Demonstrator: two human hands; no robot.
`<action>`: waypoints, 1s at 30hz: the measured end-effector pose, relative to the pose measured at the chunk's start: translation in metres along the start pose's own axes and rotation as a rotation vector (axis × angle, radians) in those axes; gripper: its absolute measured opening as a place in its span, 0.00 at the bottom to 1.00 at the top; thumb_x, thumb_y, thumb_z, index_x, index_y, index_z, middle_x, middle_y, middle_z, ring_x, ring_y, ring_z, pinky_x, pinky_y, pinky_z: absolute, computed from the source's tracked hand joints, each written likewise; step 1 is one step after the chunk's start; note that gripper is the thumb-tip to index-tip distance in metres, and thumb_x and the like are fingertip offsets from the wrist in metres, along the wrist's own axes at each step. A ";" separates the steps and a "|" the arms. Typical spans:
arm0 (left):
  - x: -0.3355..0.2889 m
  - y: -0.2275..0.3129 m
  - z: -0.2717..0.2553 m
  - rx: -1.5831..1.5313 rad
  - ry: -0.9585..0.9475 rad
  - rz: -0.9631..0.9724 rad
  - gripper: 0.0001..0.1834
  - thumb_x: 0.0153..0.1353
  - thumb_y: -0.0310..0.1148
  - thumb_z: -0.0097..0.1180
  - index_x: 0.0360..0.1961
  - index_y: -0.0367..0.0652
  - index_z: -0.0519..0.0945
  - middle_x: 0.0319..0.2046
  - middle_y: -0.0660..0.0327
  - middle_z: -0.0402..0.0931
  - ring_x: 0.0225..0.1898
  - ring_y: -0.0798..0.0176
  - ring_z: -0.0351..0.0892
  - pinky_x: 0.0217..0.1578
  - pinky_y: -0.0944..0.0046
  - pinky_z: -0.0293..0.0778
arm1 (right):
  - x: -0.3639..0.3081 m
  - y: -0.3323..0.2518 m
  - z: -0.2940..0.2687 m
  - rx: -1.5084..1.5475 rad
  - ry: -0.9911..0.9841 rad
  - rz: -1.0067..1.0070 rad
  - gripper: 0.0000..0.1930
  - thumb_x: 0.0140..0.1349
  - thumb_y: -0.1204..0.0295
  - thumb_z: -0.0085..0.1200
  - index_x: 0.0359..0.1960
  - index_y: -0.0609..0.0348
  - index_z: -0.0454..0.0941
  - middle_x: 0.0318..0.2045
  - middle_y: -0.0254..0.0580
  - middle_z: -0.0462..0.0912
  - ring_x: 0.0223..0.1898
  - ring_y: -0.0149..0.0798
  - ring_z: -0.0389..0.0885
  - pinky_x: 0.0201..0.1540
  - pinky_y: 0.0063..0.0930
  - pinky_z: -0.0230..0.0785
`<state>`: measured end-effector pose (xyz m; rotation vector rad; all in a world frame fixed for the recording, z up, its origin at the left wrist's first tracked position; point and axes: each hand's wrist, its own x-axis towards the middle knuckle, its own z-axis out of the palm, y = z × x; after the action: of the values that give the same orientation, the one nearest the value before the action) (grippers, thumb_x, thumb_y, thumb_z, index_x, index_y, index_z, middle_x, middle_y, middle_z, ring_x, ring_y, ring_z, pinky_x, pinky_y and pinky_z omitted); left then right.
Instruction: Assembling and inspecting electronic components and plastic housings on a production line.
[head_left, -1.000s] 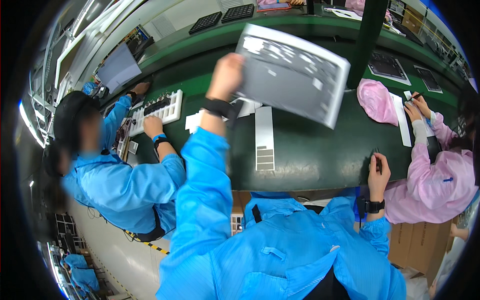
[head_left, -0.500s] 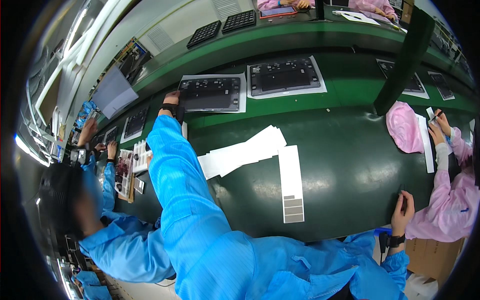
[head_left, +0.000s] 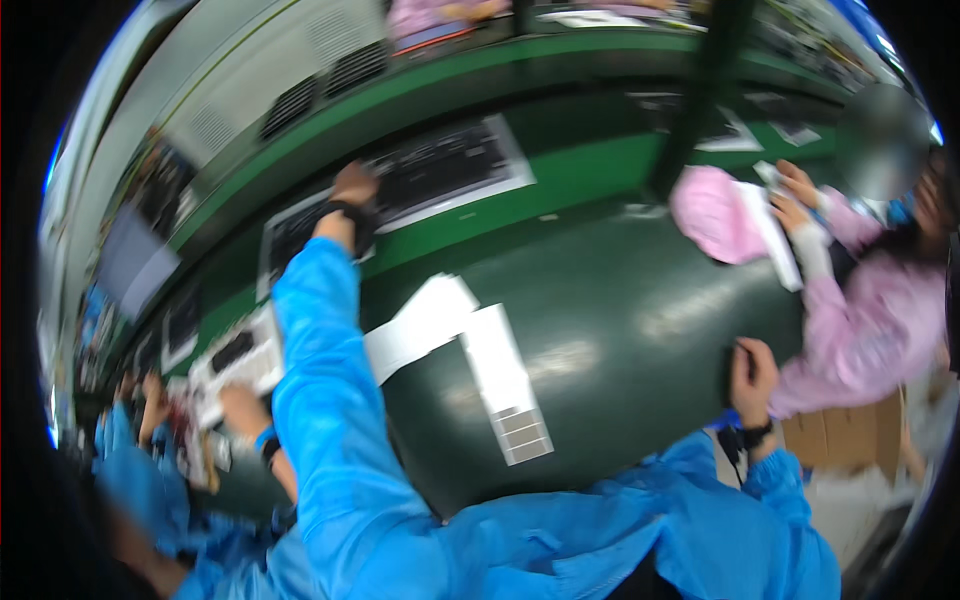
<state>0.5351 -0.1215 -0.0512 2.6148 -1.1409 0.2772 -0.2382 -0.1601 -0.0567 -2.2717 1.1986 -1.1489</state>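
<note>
The left hand [head_left: 352, 190] stretches out over a dark tray [head_left: 300, 235] on the upper green shelf [head_left: 560, 180], resting on its far edge; blur hides whether the fingers grip it. White strips [head_left: 470, 355] lie fanned on the dark belt [head_left: 620, 330]. The right hand [head_left: 752, 368] sits at the belt's near edge, fingers curled together. Beyond it, a person in pink [head_left: 860, 310] handles a white sheet [head_left: 775, 235].

- A fan of white paper strips [head_left: 470, 340] is spread on the dark green table [head_left: 640, 330].
- A pink cap [head_left: 712, 212] (far right) is handled by a pink-sleeved co-worker [head_left: 860, 310].
</note>
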 end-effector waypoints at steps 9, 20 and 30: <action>0.061 0.009 0.038 0.481 -0.348 -0.030 0.20 0.67 0.46 0.45 0.52 0.53 0.83 0.58 0.59 0.75 0.62 0.49 0.71 0.59 0.49 0.69 | 0.001 -0.001 -0.015 -0.029 0.068 -0.012 0.06 0.57 0.79 0.57 0.36 0.60 0.80 0.28 0.46 0.78 0.30 0.48 0.78 0.33 0.35 0.70; 0.143 -0.075 0.059 0.235 0.017 0.131 0.24 0.69 0.44 0.44 0.43 0.30 0.79 0.42 0.37 0.79 0.42 0.43 0.81 0.46 0.48 0.73 | 0.002 0.001 -0.016 0.007 0.007 -0.042 0.07 0.57 0.76 0.57 0.38 0.58 0.79 0.33 0.43 0.80 0.34 0.48 0.80 0.37 0.37 0.73; -0.017 0.082 -0.064 -0.727 0.357 -0.081 0.23 0.72 0.39 0.45 0.41 0.22 0.76 0.37 0.45 0.80 0.38 0.57 0.73 0.45 0.58 0.69 | 0.006 0.007 -0.019 0.090 -0.011 0.071 0.07 0.60 0.74 0.57 0.40 0.58 0.81 0.33 0.43 0.82 0.33 0.43 0.82 0.36 0.30 0.74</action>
<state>0.4593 -0.1428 0.0186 1.8727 -0.8077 0.2401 -0.2552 -0.1676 -0.0460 -2.1494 1.1893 -1.1392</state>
